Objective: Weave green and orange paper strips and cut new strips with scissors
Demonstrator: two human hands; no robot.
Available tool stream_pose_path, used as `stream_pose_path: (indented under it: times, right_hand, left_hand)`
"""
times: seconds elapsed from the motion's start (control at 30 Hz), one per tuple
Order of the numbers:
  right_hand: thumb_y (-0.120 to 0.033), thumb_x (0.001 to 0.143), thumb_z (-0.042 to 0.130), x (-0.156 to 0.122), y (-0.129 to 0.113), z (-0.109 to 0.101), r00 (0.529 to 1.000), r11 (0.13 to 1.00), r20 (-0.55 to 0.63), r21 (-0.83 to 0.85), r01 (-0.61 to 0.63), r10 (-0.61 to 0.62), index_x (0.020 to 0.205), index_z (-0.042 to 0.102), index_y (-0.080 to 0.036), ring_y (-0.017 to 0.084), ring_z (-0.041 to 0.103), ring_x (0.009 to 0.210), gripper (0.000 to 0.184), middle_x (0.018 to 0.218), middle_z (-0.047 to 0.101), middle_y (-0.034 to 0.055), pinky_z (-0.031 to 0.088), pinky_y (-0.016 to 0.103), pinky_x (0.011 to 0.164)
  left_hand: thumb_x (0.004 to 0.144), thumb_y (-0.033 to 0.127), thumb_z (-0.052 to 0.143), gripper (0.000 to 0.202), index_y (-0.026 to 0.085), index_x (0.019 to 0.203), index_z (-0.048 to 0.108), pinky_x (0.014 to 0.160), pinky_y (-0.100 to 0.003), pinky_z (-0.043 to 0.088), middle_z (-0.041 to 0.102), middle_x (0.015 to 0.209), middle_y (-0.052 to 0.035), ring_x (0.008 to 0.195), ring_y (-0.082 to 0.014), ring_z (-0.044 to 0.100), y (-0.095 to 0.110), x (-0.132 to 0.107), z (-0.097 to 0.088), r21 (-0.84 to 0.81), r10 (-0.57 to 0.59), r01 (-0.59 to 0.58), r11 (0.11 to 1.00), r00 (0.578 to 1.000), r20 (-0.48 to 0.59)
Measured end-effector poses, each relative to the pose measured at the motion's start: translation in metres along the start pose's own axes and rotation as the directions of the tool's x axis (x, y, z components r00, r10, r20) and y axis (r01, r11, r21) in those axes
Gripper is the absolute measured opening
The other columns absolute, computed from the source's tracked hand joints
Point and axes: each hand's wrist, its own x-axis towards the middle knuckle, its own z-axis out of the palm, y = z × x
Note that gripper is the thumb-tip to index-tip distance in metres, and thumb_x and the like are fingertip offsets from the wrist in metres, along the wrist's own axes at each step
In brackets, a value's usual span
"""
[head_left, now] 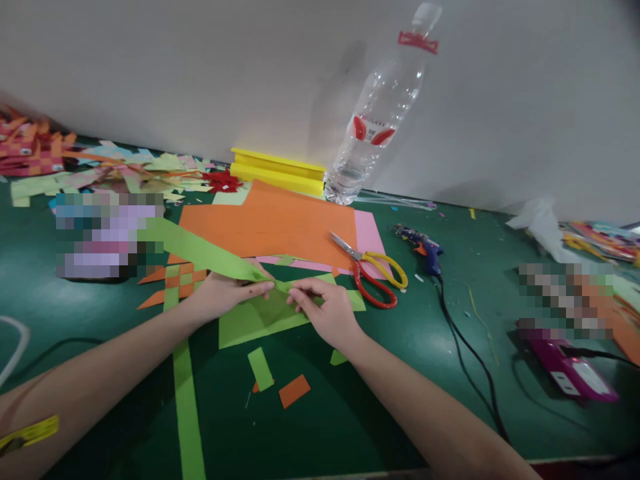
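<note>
Between my two hands is a long green paper strip point(210, 256), its free end reaching up to the left. My left hand point(227, 290) pinches it near the middle of the view. Close beside, my right hand point(325, 305) grips the strip's near end between thumb and fingers. Below them lies a green paper sheet point(245, 330). A woven orange and green paper piece point(181, 280) with pointed orange ends sits left of my left hand, partly hidden by it. Another green strip point(187, 407) runs from there to the table's front edge.
Scissors point(367, 263) lie on orange paper point(280, 223) beyond my right hand. A glue gun point(425, 250) with a black cord lies farther right, near a purple power strip point(565, 367). A plastic bottle point(380, 110) stands by the wall. Paper scraps point(135, 167) fill the back left.
</note>
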Motion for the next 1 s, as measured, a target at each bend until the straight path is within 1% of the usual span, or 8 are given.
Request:
stream_pose_path:
  times: [0.13, 0.23, 0.33, 0.47, 0.57, 0.77, 1.0]
  right_hand:
    - [-0.028, 0.085, 0.052, 0.0, 0.001, 0.0, 1.0, 1.0, 0.001, -0.005, 0.016, -0.016, 0.082, 0.063, -0.019, 0.01, 0.059, 0.057, 0.015, 0.072, 0.068, 0.0015, 0.05, 0.025, 0.057]
    - [-0.032, 0.081, 0.057, -0.001, 0.0, 0.0, 1.0, 1.0, -0.008, -0.011, 0.016, -0.016, 0.085, 0.062, -0.018, 0.011, 0.058, 0.059, 0.015, 0.07, 0.065, 0.0014, 0.05, 0.024, 0.056]
    - [-0.035, 0.075, 0.063, -0.002, -0.002, 0.0, 1.0, 0.999, 0.001, -0.049, 0.015, -0.015, 0.089, 0.064, -0.018, 0.012, 0.057, 0.058, 0.022, 0.068, 0.064, 0.0012, 0.049, 0.024, 0.054]
    - [-0.035, 0.077, 0.062, -0.003, -0.003, 0.001, 0.998, 0.993, 0.028, -0.106, 0.05, -0.047, 0.082, 0.067, -0.019, 0.011, 0.054, 0.055, 0.017, 0.068, 0.064, 0.0013, 0.047, 0.025, 0.053]
    - [-0.035, 0.079, 0.059, -0.003, -0.003, 0.001, 0.999, 0.993, 0.038, -0.107, 0.042, -0.038, 0.077, 0.067, -0.019, 0.011, 0.055, 0.055, 0.017, 0.067, 0.064, 0.001, 0.046, 0.025, 0.053]
    - [-0.032, 0.08, 0.058, -0.003, -0.003, 0.001, 0.998, 0.998, 0.062, -0.06, 0.013, -0.009, 0.075, 0.065, -0.019, 0.01, 0.056, 0.055, 0.015, 0.065, 0.064, 0.0004, 0.047, 0.024, 0.052]
    - [-0.031, 0.08, 0.058, -0.003, -0.005, 0.001, 0.997, 0.999, 0.07, -0.045, 0.015, -0.012, 0.071, 0.063, -0.019, 0.01, 0.057, 0.053, 0.016, 0.063, 0.065, -0.0003, 0.046, 0.022, 0.052]
  left_hand:
    - [0.081, 0.04, 0.057, 0.025, 0.02, 0.068, 0.066, 0.069, -0.027, 0.048, 0.069, 0.078, -0.0019, 0.074, -0.017, 0.063, -0.001, 0.0, 0.0, -0.017, 0.017, -0.018, 1.0, 1.0, -0.007]
    - [0.081, 0.04, 0.058, 0.025, 0.02, 0.067, 0.064, 0.071, -0.028, 0.049, 0.069, 0.078, -0.0022, 0.076, -0.0179, 0.063, -0.003, 0.001, -0.001, -0.029, 0.024, -0.024, 0.999, 1.0, -0.001]
    - [0.079, 0.04, 0.06, 0.021, 0.021, 0.073, 0.063, 0.069, -0.028, 0.05, 0.068, 0.077, -0.0018, 0.075, -0.0178, 0.063, -0.007, 0.001, -0.001, -0.053, 0.023, -0.02, 0.998, 0.998, 0.057]
    - [0.078, 0.038, 0.062, 0.02, 0.02, 0.083, 0.063, 0.064, -0.027, 0.05, 0.068, 0.082, -0.0035, 0.075, -0.0173, 0.064, -0.011, 0.0, 0.0, -0.097, 0.038, -0.026, 0.995, 0.992, 0.122]
    - [0.078, 0.038, 0.062, 0.019, 0.019, 0.081, 0.063, 0.063, -0.027, 0.05, 0.068, 0.081, -0.0036, 0.073, -0.0167, 0.064, -0.01, 0.001, 0.0, -0.095, 0.037, -0.025, 0.995, 0.991, 0.126]
    - [0.08, 0.038, 0.06, 0.019, 0.019, 0.08, 0.063, 0.062, -0.027, 0.049, 0.067, 0.073, -0.0022, 0.069, -0.0162, 0.064, -0.004, 0.002, 0.0, -0.078, 0.048, -0.038, 0.996, 0.991, 0.124]
    - [0.08, 0.041, 0.059, 0.022, 0.019, 0.076, 0.062, 0.061, -0.026, 0.048, 0.068, 0.073, -0.0018, 0.07, -0.0163, 0.064, -0.005, 0.001, -0.001, -0.034, 0.026, -0.022, 0.999, 0.991, 0.131]
